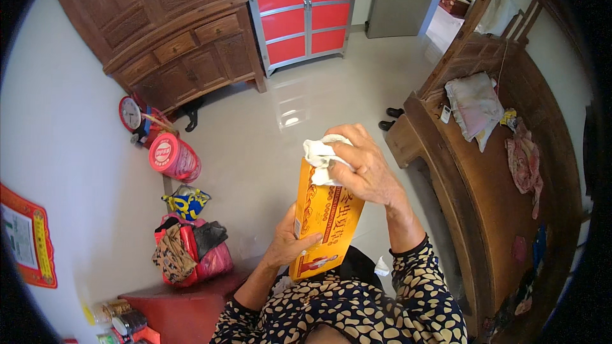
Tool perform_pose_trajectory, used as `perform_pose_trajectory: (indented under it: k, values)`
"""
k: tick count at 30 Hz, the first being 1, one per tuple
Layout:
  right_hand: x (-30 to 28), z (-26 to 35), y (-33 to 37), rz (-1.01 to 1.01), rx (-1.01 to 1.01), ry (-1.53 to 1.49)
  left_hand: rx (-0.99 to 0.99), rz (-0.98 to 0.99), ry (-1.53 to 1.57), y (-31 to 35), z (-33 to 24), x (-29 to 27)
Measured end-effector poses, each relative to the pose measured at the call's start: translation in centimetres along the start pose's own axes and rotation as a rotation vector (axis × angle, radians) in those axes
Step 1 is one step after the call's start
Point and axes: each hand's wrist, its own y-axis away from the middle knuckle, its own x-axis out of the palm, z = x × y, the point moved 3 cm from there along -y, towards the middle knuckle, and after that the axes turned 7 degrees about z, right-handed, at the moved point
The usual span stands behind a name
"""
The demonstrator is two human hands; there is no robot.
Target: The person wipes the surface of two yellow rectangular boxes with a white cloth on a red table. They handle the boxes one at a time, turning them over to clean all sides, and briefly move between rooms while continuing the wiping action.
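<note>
Upright before my body stands a flat yellow-orange cardboard box (336, 223) with dark red printing. My left hand (290, 240) grips its lower left side, the thumb lying across the printed front. At the box's top end my right hand (370, 162) is closed on a crumpled white cloth (324, 160). That cloth is pressed over the top edge and hangs a little down the front. The box's back and the fingers of my left hand behind it are hidden.
A wooden bench bed (456, 216) with a pillow (475, 107) runs along the right. To the left stand a pink bucket (177, 158) and a red bag of clothes (194, 251). Ahead are a carved wooden cabinet (185, 44) and a red-panelled cupboard (306, 16). Dark shoes (390, 118) lie by the bed.
</note>
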Motion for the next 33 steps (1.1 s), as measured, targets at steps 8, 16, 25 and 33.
perform_pose_trajectory:
  k: [8,16,25,33]
  values:
    - [-5.0,-10.3,-1.5,-0.016,0.12,0.104,-0.021,0.07,0.104,-9.6,-0.1,-1.7]
    - [-7.6,-15.6,-6.6,-0.111,0.083,0.298,-0.031,0.041,0.203,-19.5,-1.5,-3.1]
    - [-11.8,-25.0,-9.3,-0.102,0.282,0.232,-0.08,0.075,0.215,-28.8,-2.5,-7.4]
    - [-9.9,-29.6,-17.3,-0.456,0.368,0.654,-0.078,0.14,0.359,-40.0,-5.1,-12.3]
